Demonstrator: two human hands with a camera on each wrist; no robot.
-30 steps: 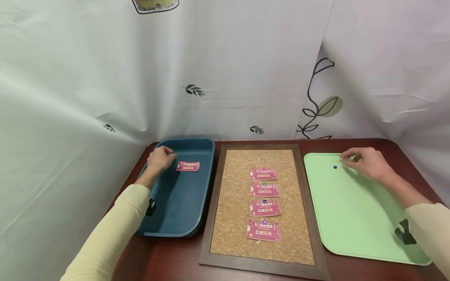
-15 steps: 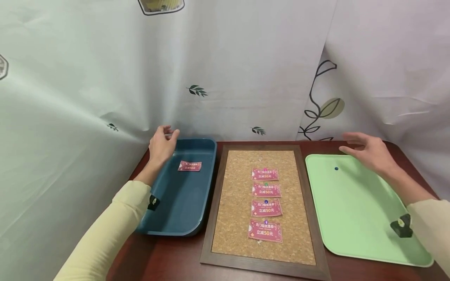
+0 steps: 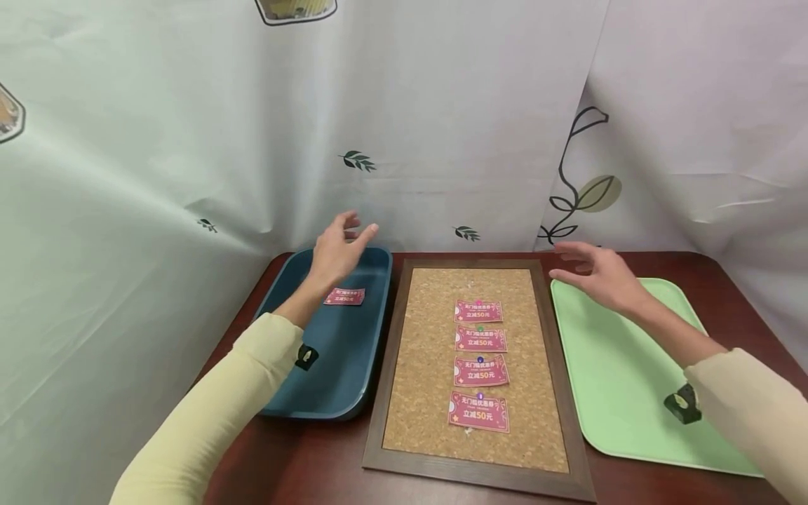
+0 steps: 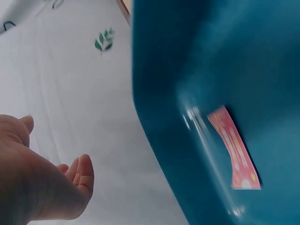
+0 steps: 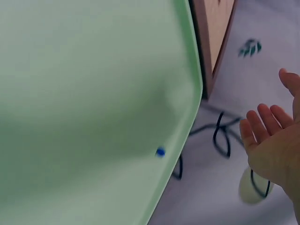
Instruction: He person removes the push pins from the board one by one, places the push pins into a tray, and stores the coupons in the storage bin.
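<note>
My left hand hovers over the far end of the blue tray, fingers relaxed and holding nothing. Below it, a pink coupon lies in that tray, partly covered by the wrist in the head view. Above the far left corner of the green tray is my right hand, with fingers spread and nothing in its grasp. A blue push pin rests in the green tray near its rim; in the head view the right hand and arm hide it.
Between the trays lies a wood-framed corkboard. Several pink coupons are fixed to it in a column, each with a coloured pin at its top edge. A white printed curtain hangs behind the dark red table.
Both hands have risen from their trays and moved inward, the left to the right and the right to the left. Their fingers have spread. The coupons have stayed where they were.
</note>
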